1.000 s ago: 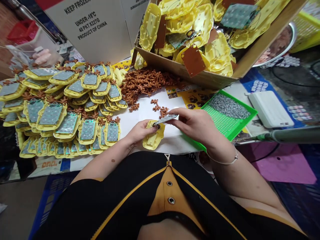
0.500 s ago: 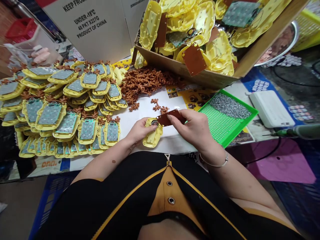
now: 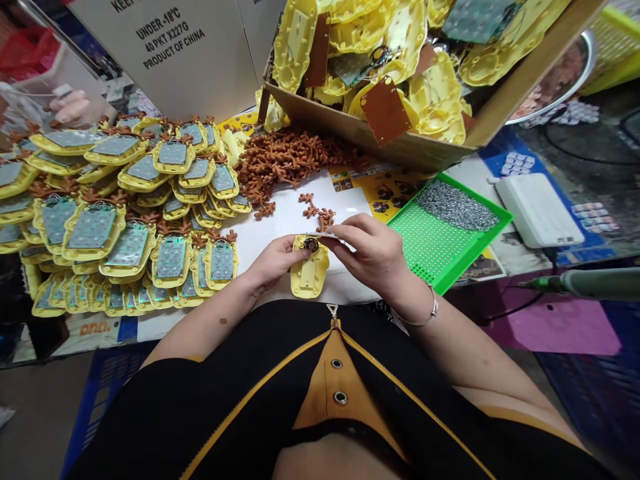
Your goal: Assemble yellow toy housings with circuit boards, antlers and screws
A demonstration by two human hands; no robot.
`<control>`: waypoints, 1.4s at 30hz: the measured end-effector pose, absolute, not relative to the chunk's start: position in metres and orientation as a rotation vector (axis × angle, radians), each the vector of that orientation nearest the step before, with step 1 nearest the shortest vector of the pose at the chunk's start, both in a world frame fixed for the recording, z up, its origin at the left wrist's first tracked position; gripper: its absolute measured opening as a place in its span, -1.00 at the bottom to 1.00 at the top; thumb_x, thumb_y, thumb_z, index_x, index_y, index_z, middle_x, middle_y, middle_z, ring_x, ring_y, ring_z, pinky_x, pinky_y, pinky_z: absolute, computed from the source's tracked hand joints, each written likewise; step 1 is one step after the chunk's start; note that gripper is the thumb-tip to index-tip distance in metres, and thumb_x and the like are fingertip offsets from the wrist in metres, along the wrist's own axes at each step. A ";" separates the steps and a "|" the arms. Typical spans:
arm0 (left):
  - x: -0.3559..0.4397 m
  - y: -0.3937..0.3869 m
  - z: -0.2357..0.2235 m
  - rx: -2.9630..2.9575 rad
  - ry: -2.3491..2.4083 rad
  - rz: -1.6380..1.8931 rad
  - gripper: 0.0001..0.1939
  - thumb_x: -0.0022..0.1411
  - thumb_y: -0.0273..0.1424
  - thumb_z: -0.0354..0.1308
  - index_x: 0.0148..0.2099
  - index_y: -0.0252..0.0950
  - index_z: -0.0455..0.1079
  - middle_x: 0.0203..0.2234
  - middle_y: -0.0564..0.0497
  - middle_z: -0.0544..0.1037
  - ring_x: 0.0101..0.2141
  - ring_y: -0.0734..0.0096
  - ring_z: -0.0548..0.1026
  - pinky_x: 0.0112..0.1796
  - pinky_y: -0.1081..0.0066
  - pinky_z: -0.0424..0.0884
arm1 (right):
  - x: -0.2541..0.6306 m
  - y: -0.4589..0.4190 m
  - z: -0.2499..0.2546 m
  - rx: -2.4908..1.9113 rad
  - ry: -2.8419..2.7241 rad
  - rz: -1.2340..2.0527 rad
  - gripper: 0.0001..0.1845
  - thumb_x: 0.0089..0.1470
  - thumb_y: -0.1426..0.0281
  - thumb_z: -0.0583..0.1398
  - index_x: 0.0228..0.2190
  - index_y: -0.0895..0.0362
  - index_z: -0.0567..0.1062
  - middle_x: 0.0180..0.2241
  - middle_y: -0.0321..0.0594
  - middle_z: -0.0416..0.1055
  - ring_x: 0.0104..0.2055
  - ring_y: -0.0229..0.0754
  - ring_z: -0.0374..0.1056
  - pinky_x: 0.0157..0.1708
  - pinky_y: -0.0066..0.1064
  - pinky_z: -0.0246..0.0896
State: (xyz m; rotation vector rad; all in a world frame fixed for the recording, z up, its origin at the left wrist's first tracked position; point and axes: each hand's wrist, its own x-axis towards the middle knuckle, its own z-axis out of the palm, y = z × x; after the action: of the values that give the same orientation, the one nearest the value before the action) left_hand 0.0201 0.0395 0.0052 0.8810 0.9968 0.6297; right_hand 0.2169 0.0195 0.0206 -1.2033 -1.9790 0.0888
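My left hand [image 3: 278,261] is closed on a yellow plastic shell [image 3: 309,275], thumb near the small round dark part [image 3: 311,245] at its top. The shell's hollow side faces up, over the white work surface. In my right hand [image 3: 367,252], fingers pinch a circuit board [image 3: 320,235], now seen nearly edge-on at the shell's upper end. Most of that board is hidden by its angle and my fingers. Just beyond the hands lie a few loose brown antler-shaped pieces [image 3: 325,219].
Stacked yellow shells with boards [image 3: 170,259] fill the left. Behind is a pile of brown antler pieces [image 3: 285,160] and a cardboard box [image 3: 350,123] of shells. To the right are a green tray [image 3: 453,263] of screws, a white case [image 3: 540,210] and an electric screwdriver [image 3: 590,283].
My right hand has turned the board from its brown face showing to nearly edge-on, bringing it over the shell's top. The shell has shifted slightly right and stands straighter.
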 end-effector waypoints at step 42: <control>0.024 0.036 0.019 0.749 1.052 0.793 -0.59 -0.24 -0.30 0.50 -0.28 -0.34 0.56 -0.42 -0.02 0.65 -0.38 0.27 0.59 -0.31 0.35 0.48 | 0.208 -0.003 -0.004 -0.732 -2.090 -0.537 -0.83 0.20 0.52 0.19 -0.20 0.16 0.58 -0.28 -0.15 0.56 -0.19 -0.18 0.46 -0.11 -0.26 0.58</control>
State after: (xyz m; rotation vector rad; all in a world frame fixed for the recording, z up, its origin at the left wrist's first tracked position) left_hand 0.0236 0.0359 0.0186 0.7486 1.0524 0.7935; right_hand 0.2076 -0.0027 -0.0045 -0.7321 -2.0903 -0.5373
